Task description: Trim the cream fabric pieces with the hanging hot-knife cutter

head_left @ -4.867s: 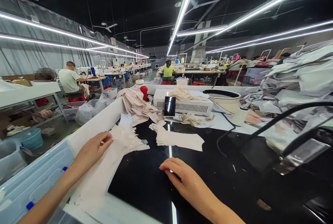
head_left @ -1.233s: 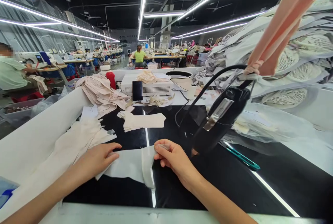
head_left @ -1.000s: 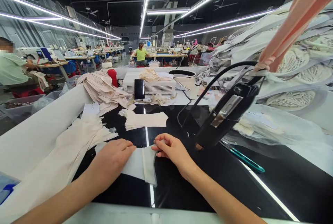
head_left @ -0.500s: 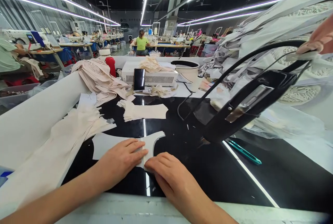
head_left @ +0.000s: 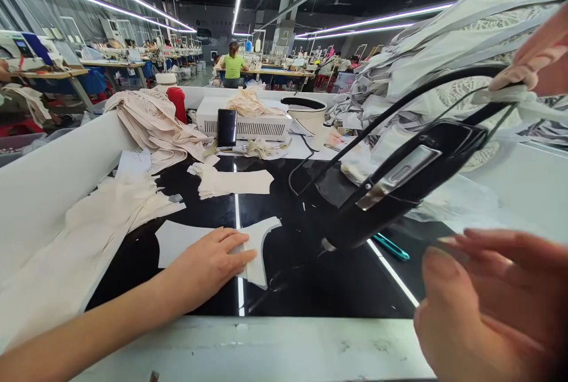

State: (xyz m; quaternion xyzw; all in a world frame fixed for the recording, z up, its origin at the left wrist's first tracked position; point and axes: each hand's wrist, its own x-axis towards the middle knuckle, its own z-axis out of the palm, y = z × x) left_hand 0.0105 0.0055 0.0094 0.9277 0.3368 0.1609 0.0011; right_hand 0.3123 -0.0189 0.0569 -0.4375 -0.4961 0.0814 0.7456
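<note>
Presumably to stop slipping, the left hand (head_left: 217,261) lies spread on the white fabric panel (head_left: 180,242), nine o'clock from the black corded tool (head_left: 399,200)'s tip, the right hand (head_left: 483,305), parted and empty, at four

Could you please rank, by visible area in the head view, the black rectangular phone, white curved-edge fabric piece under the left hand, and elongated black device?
1. Black device
2. White fabric piece
3. Black phone
</note>
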